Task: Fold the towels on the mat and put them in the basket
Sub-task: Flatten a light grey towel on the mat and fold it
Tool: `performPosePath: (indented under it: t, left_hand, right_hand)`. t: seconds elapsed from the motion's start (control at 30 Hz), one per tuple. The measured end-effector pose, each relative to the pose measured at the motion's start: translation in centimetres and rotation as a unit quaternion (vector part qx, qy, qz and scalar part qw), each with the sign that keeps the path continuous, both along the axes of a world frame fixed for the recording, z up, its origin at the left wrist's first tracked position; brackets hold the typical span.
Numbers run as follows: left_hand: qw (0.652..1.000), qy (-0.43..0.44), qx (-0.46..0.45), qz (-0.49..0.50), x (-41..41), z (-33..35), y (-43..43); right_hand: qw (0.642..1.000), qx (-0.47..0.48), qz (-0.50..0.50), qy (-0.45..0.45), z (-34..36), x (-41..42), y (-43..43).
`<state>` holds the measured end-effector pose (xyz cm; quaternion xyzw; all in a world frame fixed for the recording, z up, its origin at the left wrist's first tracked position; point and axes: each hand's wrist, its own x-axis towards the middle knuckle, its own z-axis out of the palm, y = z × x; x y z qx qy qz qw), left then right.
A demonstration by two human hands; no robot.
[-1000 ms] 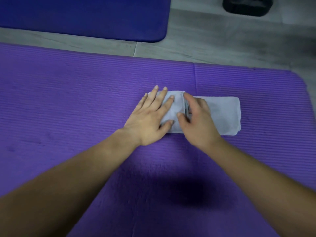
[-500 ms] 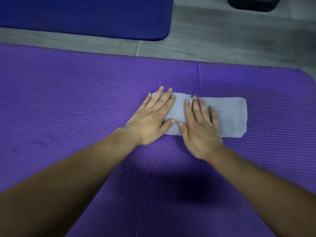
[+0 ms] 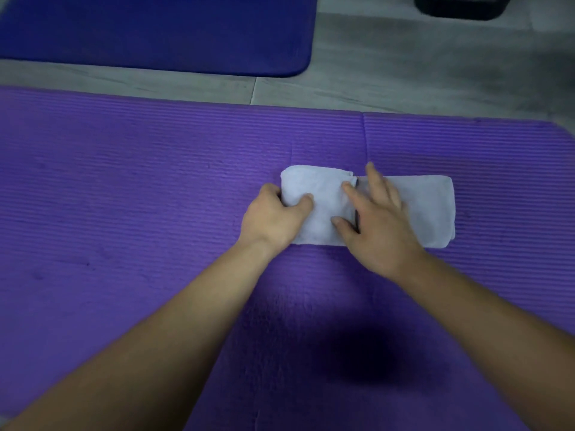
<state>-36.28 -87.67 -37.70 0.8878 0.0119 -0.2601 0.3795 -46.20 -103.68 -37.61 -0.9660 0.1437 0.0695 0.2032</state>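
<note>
Towel (image 3: 320, 188) lies on the wide purple mat (image 3: 140, 188), right of its middle, folded into a long pale strip with a shorter flap doubled over its left half. Beyond the mat, across a band of grey floor (image 3: 404, 66), sits a blue mat (image 3: 155, 29), and a dark object (image 3: 463, 6) is cut off by the top edge. The left hand (image 3: 273, 219) has its grip clamped on the towel's left end, thumb on top and fingers curled at the edge. The right hand (image 3: 376, 225) rests flat on the towel's middle, its grip apart, fingers spread.
</note>
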Motion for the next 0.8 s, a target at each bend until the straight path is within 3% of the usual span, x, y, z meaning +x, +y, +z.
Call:
performPosePath:
  t: [0.1,0.2,0.27,0.37,0.47,0.53,0.63,0.7,0.8]
  left_hand:
    - [1.0,-0.015,-0.007,0.001,-0.2,0.5,0.1]
    - [0.999,-0.029,-0.037,0.016,-1.0,1.1,0.0]
    - [0.995,-0.054,-0.073,0.029,-1.6,1.6,-0.4]
    - [0.979,-0.13,-0.156,0.014,-3.1,3.0,-1.8]
    - [0.939,-0.242,-0.186,-0.158,-5.5,4.4,-4.3]
    - [0.913,-0.251,-0.186,-0.263,-6.7,4.1,-6.3]
    - [0.923,-0.217,-0.192,-0.254,-7.6,2.9,-8.5]
    - [0.947,-0.193,-0.15,-0.209,-7.7,2.2,-9.4]
    - [0.971,-0.105,-0.091,-0.195,-7.5,1.8,-10.5]
  right_hand:
    - [0.992,-0.034,0.021,-0.121,0.9,-0.7,1.2]
    - [0.994,0.085,-0.015,-0.063,0.9,-1.4,2.3]
    - [0.976,0.195,-0.079,-0.062,1.7,-1.4,2.2]
    - [0.89,0.399,-0.195,-0.109,2.5,-0.8,0.5]
    - [0.794,0.534,-0.267,-0.114,3.3,-1.0,-2.4]
    - [0.773,0.555,-0.292,-0.096,4.1,-2.0,-4.6]
    - [0.794,0.501,-0.335,-0.077,4.0,-3.7,-8.0]
    - [0.825,0.435,-0.348,-0.092,3.1,-4.5,-9.5]
    - [0.842,0.37,-0.376,-0.11,2.6,-5.3,-10.1]
